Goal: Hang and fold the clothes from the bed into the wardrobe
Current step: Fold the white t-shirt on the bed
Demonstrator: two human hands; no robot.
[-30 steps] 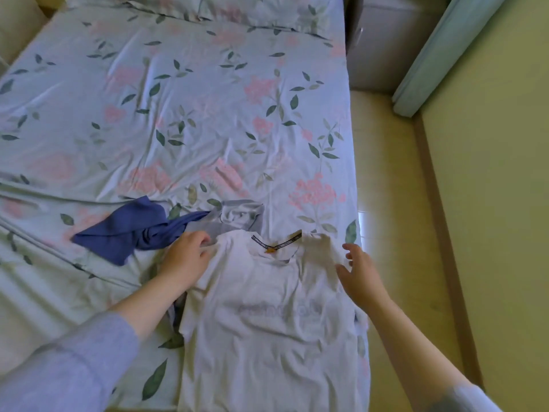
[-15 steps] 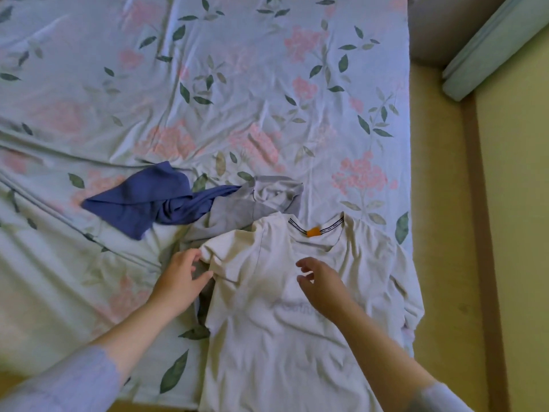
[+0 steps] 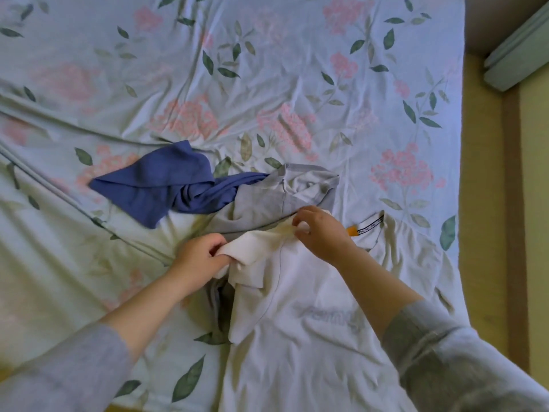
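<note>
White T-shirt (image 3: 312, 337) lies on the floral bed (image 3: 267, 69); left hand (image 3: 202, 257) grips its sleeve, right hand (image 3: 323, 233) pinches its shoulder.

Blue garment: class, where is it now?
In the head view, the blue garment lies on the bed, left of centre, touching the grey garment.

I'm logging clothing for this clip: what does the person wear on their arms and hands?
Long sleeves of plain grey knit fabric, the left sleeve and the right sleeve, end partway along the forearms. The right one shows a stitched cuff band. The left hand and right hand are bare: no gloves, rings or watch show.
</note>
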